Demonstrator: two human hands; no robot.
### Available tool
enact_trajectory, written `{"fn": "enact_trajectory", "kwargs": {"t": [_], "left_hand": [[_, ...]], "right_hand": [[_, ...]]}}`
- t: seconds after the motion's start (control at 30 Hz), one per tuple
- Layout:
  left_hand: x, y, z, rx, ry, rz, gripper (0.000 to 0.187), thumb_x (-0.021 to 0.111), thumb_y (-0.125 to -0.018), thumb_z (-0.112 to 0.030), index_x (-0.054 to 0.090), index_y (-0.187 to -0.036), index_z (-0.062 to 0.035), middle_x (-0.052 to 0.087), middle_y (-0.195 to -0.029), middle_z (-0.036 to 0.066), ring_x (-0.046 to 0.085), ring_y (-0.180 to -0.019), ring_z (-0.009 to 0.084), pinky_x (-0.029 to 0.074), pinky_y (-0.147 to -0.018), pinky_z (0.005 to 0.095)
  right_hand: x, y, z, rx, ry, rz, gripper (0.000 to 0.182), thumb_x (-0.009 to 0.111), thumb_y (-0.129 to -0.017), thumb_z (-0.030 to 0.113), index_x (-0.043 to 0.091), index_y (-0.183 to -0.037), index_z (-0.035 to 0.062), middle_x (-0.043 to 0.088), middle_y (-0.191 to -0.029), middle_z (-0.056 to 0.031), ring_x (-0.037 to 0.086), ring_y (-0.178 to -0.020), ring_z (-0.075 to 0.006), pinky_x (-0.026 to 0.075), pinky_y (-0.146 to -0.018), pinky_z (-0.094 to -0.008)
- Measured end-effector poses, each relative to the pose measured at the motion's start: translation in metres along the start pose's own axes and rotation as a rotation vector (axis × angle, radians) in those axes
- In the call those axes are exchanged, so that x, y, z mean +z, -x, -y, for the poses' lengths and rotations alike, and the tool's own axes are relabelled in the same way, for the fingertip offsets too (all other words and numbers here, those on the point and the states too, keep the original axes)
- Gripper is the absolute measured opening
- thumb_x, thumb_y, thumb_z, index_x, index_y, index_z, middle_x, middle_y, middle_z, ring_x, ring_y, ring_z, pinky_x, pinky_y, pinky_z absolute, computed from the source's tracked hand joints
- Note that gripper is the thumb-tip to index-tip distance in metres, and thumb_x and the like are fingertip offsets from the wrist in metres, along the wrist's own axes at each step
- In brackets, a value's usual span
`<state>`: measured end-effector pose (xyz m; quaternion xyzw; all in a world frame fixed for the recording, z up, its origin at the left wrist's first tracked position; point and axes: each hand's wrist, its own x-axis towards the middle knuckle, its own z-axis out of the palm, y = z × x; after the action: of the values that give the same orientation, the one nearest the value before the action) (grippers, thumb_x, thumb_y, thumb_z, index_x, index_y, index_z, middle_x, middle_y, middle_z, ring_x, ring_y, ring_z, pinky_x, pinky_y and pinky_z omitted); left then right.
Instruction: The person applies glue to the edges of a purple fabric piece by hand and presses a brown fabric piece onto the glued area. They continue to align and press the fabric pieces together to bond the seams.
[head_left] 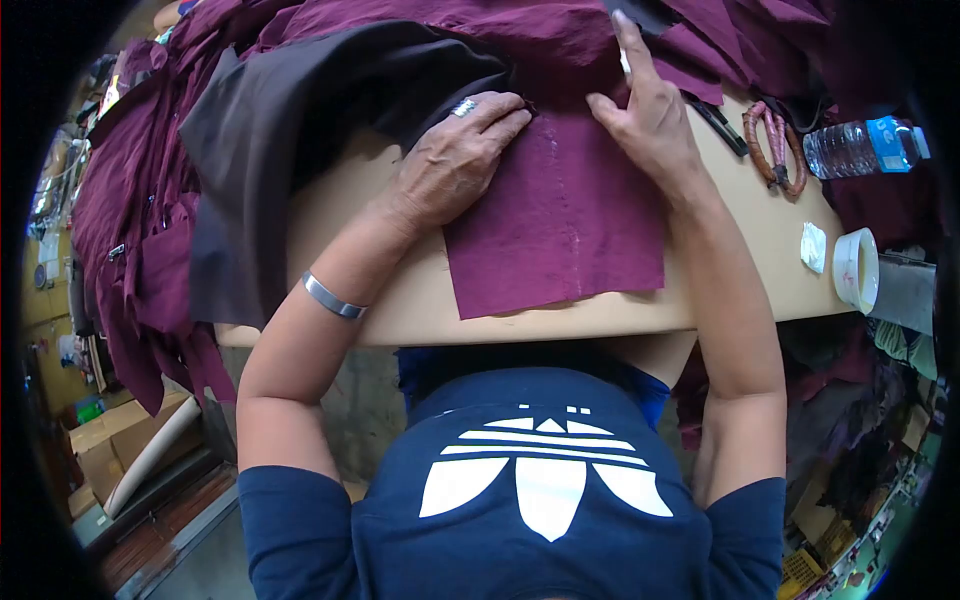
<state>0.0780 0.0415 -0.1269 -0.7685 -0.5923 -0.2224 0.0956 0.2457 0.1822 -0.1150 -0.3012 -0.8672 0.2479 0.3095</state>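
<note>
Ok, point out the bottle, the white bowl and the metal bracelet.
Bottle (886,145), head view, on its blue label.
White bowl (847,270), head view, outer wall.
Metal bracelet (332,299), head view, middle of band.

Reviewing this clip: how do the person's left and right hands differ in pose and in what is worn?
The left hand keeps its fingers close together, while the right hand extends its index finger, with the thumb spread apart.
The left fingers point toward the right side, while the right index finger points away from the person.
The left forearm wears a metal band; the right forearm is bare.
Both hands are ungloved.
</note>
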Motion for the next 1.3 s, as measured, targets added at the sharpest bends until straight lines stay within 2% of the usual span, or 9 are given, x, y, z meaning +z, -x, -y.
{"fn": "enact_trajectory", "kwargs": {"t": [0.07,0.17,0.4,0.5,0.7,0.9,1.0,1.17,1.3], "left_hand": [[0.0,0.001,0.001,0.033,-0.009,0.006,0.034,0.047,-0.081,0.002,0.057,-0.114,0.0023,0.053,-0.121,0.014,0.054,-0.11,0.0262,0.044,-0.097,0.033],[-0.001,-0.001,0.002,0.078,-0.008,0.021,0.035,0.046,-0.081,0.002,0.056,-0.114,0.0037,0.052,-0.123,0.014,0.053,-0.112,0.0256,0.043,-0.098,0.0324],[0.002,0.0,0.002,0.069,0.014,0.014,0.038,0.045,-0.08,0.002,0.055,-0.116,0.0047,0.052,-0.124,0.014,0.053,-0.113,0.0249,0.043,-0.099,0.0316],[-0.001,-0.001,0.0,0.072,-0.017,0.013,0.037,0.046,-0.08,0.001,0.056,-0.115,0.004,0.053,-0.122,0.013,0.053,-0.113,0.0247,0.043,-0.098,0.031],[0.0,-0.001,0.006,0.179,-0.018,0.009,0.034,0.049,-0.078,0.0,0.06,-0.111,-0.0009,0.055,-0.12,0.012,0.054,-0.111,0.0238,0.047,-0.093,0.0319],[-0.007,-0.002,0.001,0.139,0.029,-0.028,0.032,0.052,-0.078,-0.002,0.063,-0.108,-0.008,0.058,-0.115,0.013,0.057,-0.106,0.0268,0.048,-0.09,0.0345],[-0.012,-0.001,0.003,0.22,0.041,-0.023,0.033,0.053,-0.077,-0.003,0.063,-0.108,-0.0095,0.058,-0.114,0.013,0.057,-0.105,0.0286,0.048,-0.09,0.0356],[-0.002,-0.006,0.005,0.097,0.083,-0.026,0.033,0.052,-0.077,0.0,0.06,-0.109,-0.0034,0.057,-0.113,0.013,0.057,-0.106,0.0259,0.048,-0.089,0.0328],[-0.002,-0.004,0.006,0.175,0.086,-0.033,0.033,0.054,-0.075,0.001,0.061,-0.107,-0.0044,0.057,-0.114,0.011,0.057,-0.106,0.0252,0.047,-0.09,0.0338]], "right_hand": [[-0.007,-0.013,0.008,0.004,0.057,0.043,0.08,0.061,-0.076,0.006,0.019,-0.143,0.0043,0.041,-0.132,-0.0296,0.057,-0.105,-0.0377,0.044,-0.092,-0.0375],[0.001,-0.026,0.007,-0.033,-0.041,-0.014,0.082,0.065,-0.075,0.012,0.019,-0.142,0.0028,0.042,-0.13,-0.0307,0.047,-0.117,-0.0419,0.04,-0.098,-0.0405],[0.012,-0.022,-0.001,-0.083,-0.167,-0.092,0.073,0.054,-0.079,-0.003,0.022,-0.143,0.0102,0.04,-0.134,-0.0267,0.045,-0.119,-0.0396,0.038,-0.099,-0.0367],[0.016,-0.023,-0.009,-0.146,-0.119,-0.126,0.074,0.054,-0.078,-0.003,0.022,-0.144,0.0117,0.04,-0.133,-0.0269,0.044,-0.121,-0.0386,0.038,-0.099,-0.0358],[0.015,-0.021,-0.004,-0.022,-0.173,-0.077,0.075,0.055,-0.078,-0.002,0.021,-0.144,0.0128,0.04,-0.133,-0.0274,0.042,-0.123,-0.0367,0.037,-0.1,-0.0347],[0.015,-0.019,-0.004,-0.043,-0.156,-0.094,0.074,0.055,-0.079,-0.001,0.021,-0.144,0.0113,0.041,-0.133,-0.0274,0.042,-0.123,-0.0378,0.038,-0.1,-0.0361],[0.017,-0.02,-0.008,-0.116,-0.116,-0.129,0.074,0.055,-0.078,-0.001,0.021,-0.143,0.0106,0.04,-0.134,-0.0274,0.041,-0.123,-0.0382,0.038,-0.1,-0.0365],[0.022,-0.02,-0.013,-0.15,-0.11,-0.145,0.074,0.055,-0.078,-0.002,0.021,-0.143,0.0107,0.039,-0.134,-0.0277,0.041,-0.123,-0.0387,0.038,-0.1,-0.0375],[0.018,-0.019,-0.009,-0.135,-0.101,-0.127,0.075,0.056,-0.078,-0.001,0.02,-0.143,0.0108,0.04,-0.133,-0.0283,0.042,-0.122,-0.04,0.038,-0.1,-0.0386]]}}
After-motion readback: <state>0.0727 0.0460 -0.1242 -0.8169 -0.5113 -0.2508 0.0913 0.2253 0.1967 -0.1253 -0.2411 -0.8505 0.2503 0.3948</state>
